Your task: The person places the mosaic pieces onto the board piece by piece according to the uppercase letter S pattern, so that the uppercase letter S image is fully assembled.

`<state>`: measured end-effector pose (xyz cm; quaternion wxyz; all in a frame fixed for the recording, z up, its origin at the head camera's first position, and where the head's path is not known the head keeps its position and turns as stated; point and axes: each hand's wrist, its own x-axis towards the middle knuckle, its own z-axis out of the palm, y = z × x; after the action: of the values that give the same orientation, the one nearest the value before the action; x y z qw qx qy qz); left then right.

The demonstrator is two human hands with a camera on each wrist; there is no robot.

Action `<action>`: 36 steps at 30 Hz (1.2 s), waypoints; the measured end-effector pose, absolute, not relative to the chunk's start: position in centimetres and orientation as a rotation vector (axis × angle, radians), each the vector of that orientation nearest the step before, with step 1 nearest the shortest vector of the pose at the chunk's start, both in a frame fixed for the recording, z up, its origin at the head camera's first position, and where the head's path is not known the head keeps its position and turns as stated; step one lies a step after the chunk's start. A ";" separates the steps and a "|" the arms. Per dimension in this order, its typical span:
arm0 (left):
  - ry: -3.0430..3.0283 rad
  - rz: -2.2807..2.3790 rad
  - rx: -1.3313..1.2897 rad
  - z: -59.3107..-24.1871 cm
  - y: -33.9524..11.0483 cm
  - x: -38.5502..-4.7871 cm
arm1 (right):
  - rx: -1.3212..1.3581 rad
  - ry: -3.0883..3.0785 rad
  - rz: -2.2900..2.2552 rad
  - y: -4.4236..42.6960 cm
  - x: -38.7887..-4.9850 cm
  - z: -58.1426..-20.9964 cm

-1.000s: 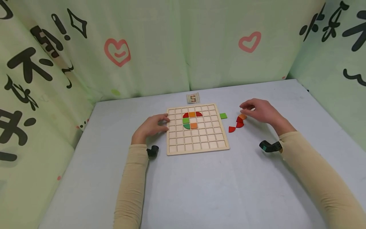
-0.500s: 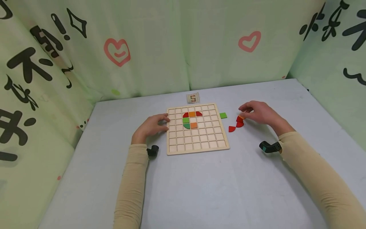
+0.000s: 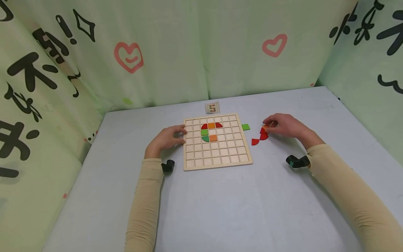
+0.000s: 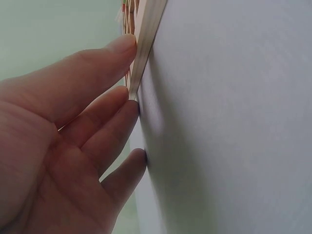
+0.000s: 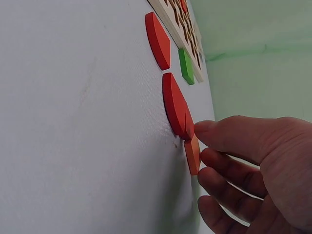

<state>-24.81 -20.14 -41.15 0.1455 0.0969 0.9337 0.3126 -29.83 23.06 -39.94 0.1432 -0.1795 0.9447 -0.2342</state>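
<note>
A wooden grid board [image 3: 217, 154] lies on the table, with red, orange and green pieces set in its upper cells. My left hand [image 3: 168, 138] rests its thumb and fingertips against the board's left edge, fingers loosely extended. To the right of the board, my right hand [image 3: 284, 125] is low over an orange piece [image 5: 192, 155], thumb and index fingertip at it; a firm pinch is not visible. Two red quarter-round pieces [image 5: 176, 105] adjoin the orange one. Another red quarter-round piece [image 5: 157, 41] lies closer to the board.
A green square piece [image 3: 246, 127] sits beside the board's right edge. Behind the board lies a small pattern card [image 3: 212, 107]. A printed curtain [image 3: 201, 52] hangs along the table's far side. Black wrist cameras [image 3: 297, 161] are strapped on both wrists.
My right hand has lowered slightly toward the orange piece, its thumb and fingers now covering more of it. My left hand and the board have stayed put.
</note>
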 end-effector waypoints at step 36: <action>2.699 0.904 0.284 -41.2 -20.1 -24.8 | -0.669 2.726 -0.604 23.0 -29.9 -40.3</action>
<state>-24.77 -20.15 -41.23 0.1402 0.0983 0.9342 0.3130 -29.88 22.97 -40.25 0.1348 -0.2309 0.9407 -0.2086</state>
